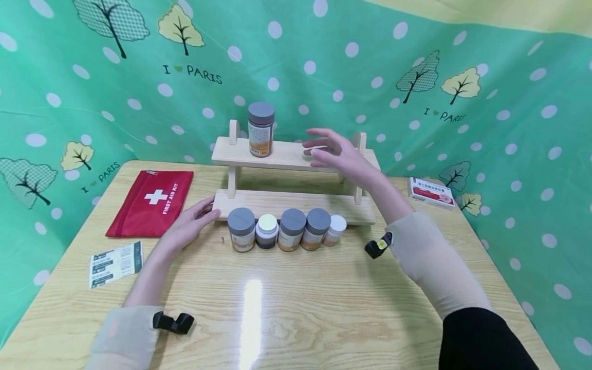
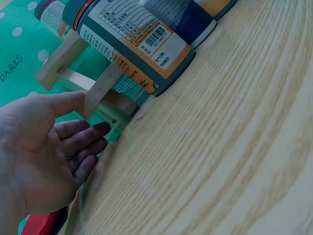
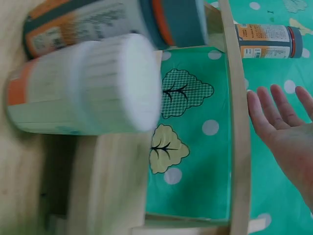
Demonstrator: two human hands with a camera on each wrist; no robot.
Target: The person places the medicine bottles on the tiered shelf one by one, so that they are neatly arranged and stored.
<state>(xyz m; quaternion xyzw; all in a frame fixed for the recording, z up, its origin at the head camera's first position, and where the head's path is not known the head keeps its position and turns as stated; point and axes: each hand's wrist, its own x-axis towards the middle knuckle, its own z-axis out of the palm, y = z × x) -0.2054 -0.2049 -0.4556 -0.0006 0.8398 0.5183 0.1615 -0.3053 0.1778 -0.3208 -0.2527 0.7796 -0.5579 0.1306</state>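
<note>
A two-tier wooden shelf [image 1: 296, 204] stands at the back of the table. My left hand [image 1: 187, 226] is at the left end of its lower board, fingers loosely extended and thumb tip at the wood in the left wrist view. Above the right part of the upper board, my right hand [image 1: 335, 154] holds nothing, its fingers spread and slightly bent. A grey-capped supplement bottle [image 1: 261, 131] stands upright on the upper board, left of that hand. Several bottles line up before the lower board, among them a cream-capped one [image 1: 267, 231] and a small white-capped one [image 1: 335, 230].
A red first aid kit pouch [image 1: 154, 203] lies on the left of the table [image 1: 324, 308], with a printed packet [image 1: 116, 263] in front of it. A white and red medicine box [image 1: 431, 192] lies at the back right. Green dotted cloth [image 1: 296, 67] hangs behind.
</note>
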